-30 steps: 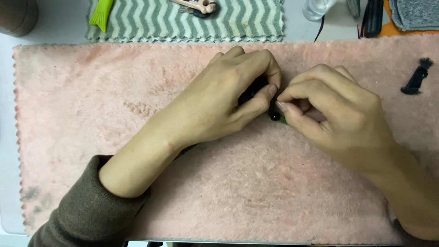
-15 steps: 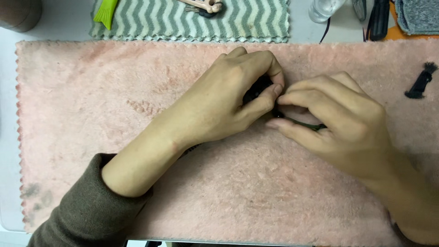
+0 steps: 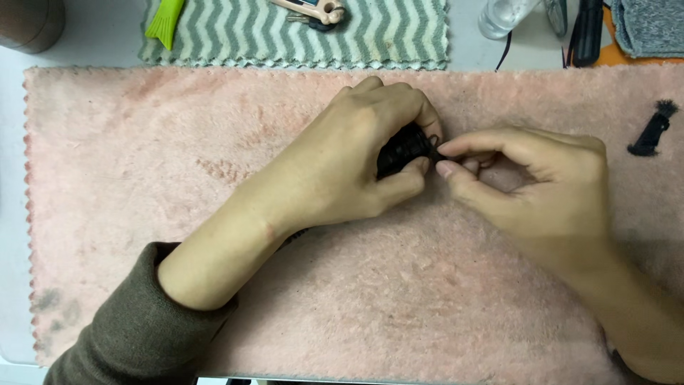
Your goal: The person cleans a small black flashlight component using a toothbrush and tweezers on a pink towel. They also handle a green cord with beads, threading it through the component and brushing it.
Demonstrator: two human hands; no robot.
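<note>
My left hand [image 3: 349, 160] is curled around a small black ribbed object [image 3: 403, 147] above the pink towel [image 3: 142, 214]; most of the object is hidden under the fingers. My right hand [image 3: 541, 192] meets it from the right, thumb and forefinger pinched on a tiny black part at the object's right end. What that part is cannot be made out. Both wrists rest low over the towel.
A small black piece [image 3: 650, 130] lies on the towel's right edge. Behind the towel lie a grey zigzag cloth [image 3: 370, 36] with a green tool [image 3: 165, 18] and a beige tool [image 3: 313, 8], a clear bottle [image 3: 502, 14], black tools [image 3: 588, 28], a grey cloth [image 3: 652, 25], a brown cup [image 3: 28, 21].
My right hand has drawn slightly to the right and opened its fingers out from over the object, now pinching only at its right end. My left hand keeps its grip.
</note>
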